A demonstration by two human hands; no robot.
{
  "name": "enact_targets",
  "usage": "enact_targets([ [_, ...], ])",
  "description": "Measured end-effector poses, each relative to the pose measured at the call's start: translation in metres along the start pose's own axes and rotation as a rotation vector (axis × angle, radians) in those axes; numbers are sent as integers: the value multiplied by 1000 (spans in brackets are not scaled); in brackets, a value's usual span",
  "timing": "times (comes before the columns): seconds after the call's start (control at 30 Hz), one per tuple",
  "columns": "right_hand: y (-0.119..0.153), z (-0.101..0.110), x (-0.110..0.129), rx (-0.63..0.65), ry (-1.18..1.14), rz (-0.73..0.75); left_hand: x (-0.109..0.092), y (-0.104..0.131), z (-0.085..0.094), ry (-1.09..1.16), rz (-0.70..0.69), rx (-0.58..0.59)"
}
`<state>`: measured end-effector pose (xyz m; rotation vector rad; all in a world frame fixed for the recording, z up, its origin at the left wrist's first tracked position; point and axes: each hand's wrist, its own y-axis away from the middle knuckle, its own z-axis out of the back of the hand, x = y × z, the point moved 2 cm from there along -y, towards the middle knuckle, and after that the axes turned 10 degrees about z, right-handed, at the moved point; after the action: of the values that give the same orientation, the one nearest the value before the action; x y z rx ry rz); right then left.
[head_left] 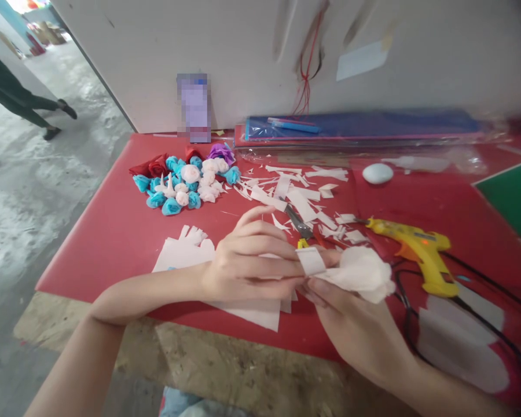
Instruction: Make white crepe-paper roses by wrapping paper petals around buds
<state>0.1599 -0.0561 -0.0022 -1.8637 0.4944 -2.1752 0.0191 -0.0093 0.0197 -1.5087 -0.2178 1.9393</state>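
Observation:
A white paper flower (364,273) with a narrow base is pinched in my right hand (351,318), its petals pointing right. My left hand (260,260) reaches in from the left, fingertips closed on a small white paper strip (311,261) at the flower's base. Just behind the hands, pliers or scissors (298,220) lie among white paper scraps (301,202); which of the two I cannot tell. White paper sheets (260,313) lie partly under my left hand and forearm. To the right rests a yellow glue gun (425,255) with a lit orange spot.
Blue, white, red and purple paper flowers (191,174) cluster at the back left of the red table (91,231). Behind are a phone (195,110), a white egg-shaped object (377,173) and plastic-wrapped blue sheets (364,127). Black cables (481,318) run at right. A person's legs (21,104) show far left.

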Motion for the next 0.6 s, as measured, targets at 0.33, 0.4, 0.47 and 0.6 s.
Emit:
enact_targets([
  [0.33, -10, 3, 0, 8, 23, 79, 2, 9, -10, 425, 299, -15],
  [0.4, -12, 3, 4, 15, 63, 145, 0, 9, -10, 483, 376, 4],
  [0.47, -14, 4, 6, 23, 85, 208, -2, 9, -10, 546, 471, 38],
  [0.6, -16, 7, 7, 57, 108, 282, -6, 7, -10, 702, 652, 121],
])
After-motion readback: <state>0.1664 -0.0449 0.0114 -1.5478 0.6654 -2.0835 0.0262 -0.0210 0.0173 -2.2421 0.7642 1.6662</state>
